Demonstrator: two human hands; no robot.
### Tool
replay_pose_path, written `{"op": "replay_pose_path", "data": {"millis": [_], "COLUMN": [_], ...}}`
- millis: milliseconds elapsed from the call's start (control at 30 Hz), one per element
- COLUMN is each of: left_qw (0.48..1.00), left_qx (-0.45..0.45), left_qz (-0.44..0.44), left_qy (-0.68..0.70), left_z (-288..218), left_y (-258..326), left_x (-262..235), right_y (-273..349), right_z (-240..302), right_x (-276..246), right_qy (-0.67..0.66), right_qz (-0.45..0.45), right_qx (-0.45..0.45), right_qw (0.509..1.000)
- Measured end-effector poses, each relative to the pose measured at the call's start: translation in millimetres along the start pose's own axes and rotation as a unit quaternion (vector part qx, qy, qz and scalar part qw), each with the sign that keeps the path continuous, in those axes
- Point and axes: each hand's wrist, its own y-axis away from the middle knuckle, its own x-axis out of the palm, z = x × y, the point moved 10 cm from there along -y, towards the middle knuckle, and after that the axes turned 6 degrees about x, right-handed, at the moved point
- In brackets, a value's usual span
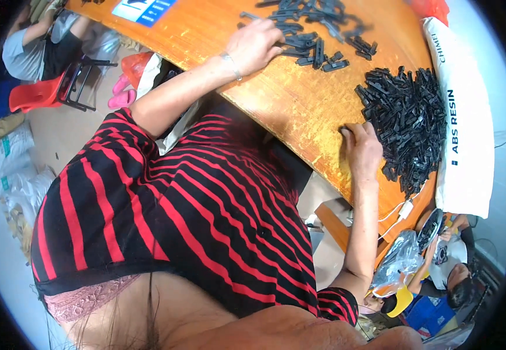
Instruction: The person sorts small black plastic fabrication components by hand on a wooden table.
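My left hand (255,45), with a band on its wrist, is at the far part of the wooden table. Its fingers are bent and a little apart, beside loose black plastic clip-like parts (302,42); I see nothing gripped in it. Closer to me on the right, my right hand (362,150) rests at the left edge of a dense pile of small black plastic parts (407,125). Its fingers curl toward the tabletop, and a small dark spot shows at the fingertips. What they hold, if anything, I cannot make out.
A white printed sack (464,122) stands along the table's (291,111) right side, with a white cable connector (405,209) near it. A blue-and-white card (143,10) lies at the far left. A red chair (37,94) stands on the floor. Other people (448,256) sit at lower right and upper left.
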Motion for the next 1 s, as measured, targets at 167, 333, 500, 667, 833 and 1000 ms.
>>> {"op": "replay_pose_path", "data": {"millis": [167,333,500,667,833,1000], "left_qw": [0.999,0.999,0.998,0.990,0.954,0.803], "left_qx": [0.038,0.027,0.005,-0.041,-0.157,-0.201], "left_qz": [0.025,0.033,0.063,0.107,0.102,0.207], "left_qy": [-0.018,0.005,-0.029,-0.083,0.233,0.522], "left_z": [-26,-31,-30,-13,-4,-49], "left_y": [-12,-13,-16,-17,5,14], "left_x": [15,24,36,38,52,61], "right_y": [-28,-52,-54,-60,-66,-60], "right_z": [58,102,107,89,74,60], "right_x": [24,50,61,44,62,66], "right_qy": [-0.077,-0.084,-0.099,-0.149,-0.448,-0.591], "right_qz": [-0.026,-0.011,-0.019,-0.081,0.014,0.019], "right_qx": [-0.013,-0.029,-0.020,0.011,0.184,0.193], "right_qw": [0.997,0.996,0.995,0.985,0.875,0.783]}}
